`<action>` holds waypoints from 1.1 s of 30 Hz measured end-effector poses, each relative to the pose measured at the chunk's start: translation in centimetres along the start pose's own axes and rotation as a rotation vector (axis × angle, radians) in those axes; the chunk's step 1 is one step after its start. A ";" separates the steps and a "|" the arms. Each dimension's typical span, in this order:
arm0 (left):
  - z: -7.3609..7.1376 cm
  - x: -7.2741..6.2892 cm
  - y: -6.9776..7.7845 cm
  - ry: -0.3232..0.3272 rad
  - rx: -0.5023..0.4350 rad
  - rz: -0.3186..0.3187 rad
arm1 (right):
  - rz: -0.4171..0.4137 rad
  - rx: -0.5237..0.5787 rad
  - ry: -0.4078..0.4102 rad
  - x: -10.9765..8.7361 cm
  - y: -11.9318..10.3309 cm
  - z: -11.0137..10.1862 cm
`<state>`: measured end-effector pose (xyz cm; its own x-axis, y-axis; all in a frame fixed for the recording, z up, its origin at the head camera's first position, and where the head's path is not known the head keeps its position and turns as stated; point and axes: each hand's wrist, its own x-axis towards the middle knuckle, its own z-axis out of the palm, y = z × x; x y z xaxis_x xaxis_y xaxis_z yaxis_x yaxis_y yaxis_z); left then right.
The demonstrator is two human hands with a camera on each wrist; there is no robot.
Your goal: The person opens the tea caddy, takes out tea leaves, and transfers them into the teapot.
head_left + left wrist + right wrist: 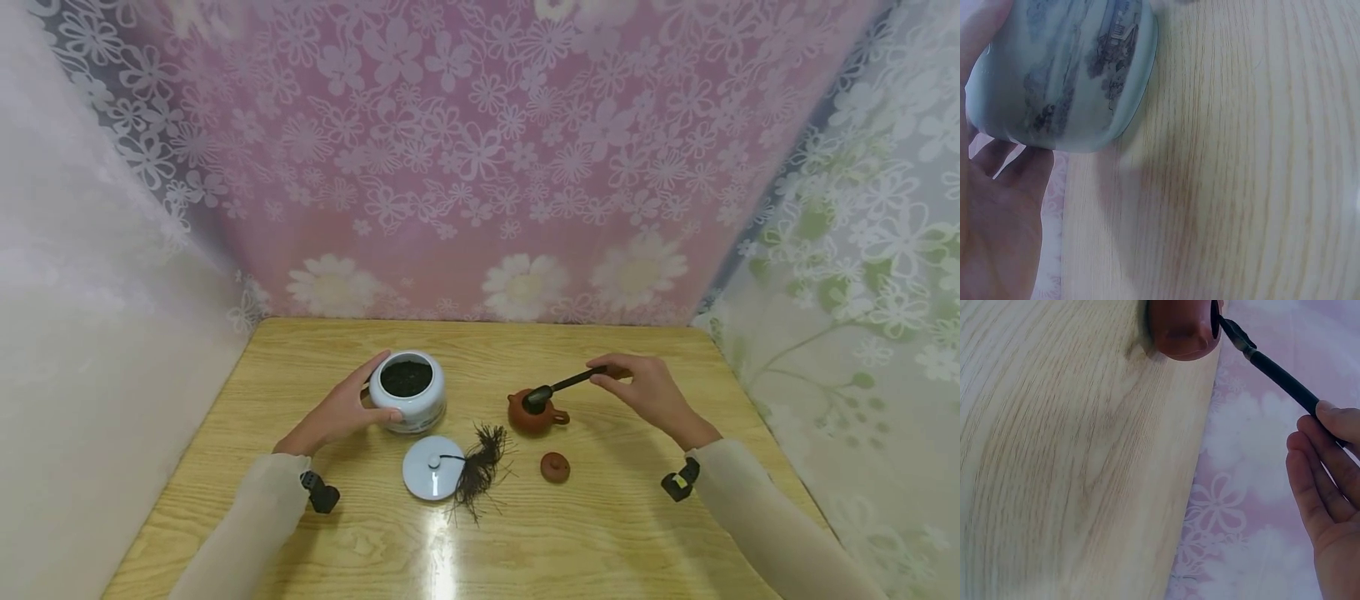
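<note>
My left hand (347, 414) grips a white lidless jar (422, 412) from its left side, thumb in front. Dark loose tea leaves (406, 377) lie inside it. In the left wrist view the jar (1066, 75) shows a painted landscape. My right hand (651, 393) pinches the dark handle of a tea scoop (573, 379) between thumb and fingers. The scoop's head points down at the opening of a small reddish-brown clay teapot (529, 422). In the right wrist view the scoop (1285, 381) has its tip at the teapot's mouth (1215, 319). The teapot's inside is hidden.
In front of the jar lies its white lid (427, 482), with a cord from its knob to a dark brown tassel (483, 467). The small clay teapot lid (555, 467) rests nearer than the teapot. Floral cloth (480, 167) stands behind the wooden table (375, 558).
</note>
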<state>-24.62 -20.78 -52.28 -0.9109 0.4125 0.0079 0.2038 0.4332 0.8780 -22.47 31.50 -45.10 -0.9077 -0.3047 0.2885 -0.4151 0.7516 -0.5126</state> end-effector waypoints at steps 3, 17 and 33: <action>0.0 0.0 0.0 -0.002 -0.001 0.002 | 0.084 0.079 -0.007 0.1 0.6 0.1; 0.0 0.0 0.1 -0.007 -0.012 0.012 | 0.210 0.384 -0.050 2.5 -1.7 1.1; 0.0 0.1 0.1 0.001 0.002 0.008 | 0.109 0.480 -0.054 6.6 -6.2 5.1</action>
<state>-24.65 -20.72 -52.21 -0.9095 0.4155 0.0154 0.2121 0.4317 0.8767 -26.23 21.80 -44.17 -0.9440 -0.2787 0.1768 -0.2874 0.4306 -0.8555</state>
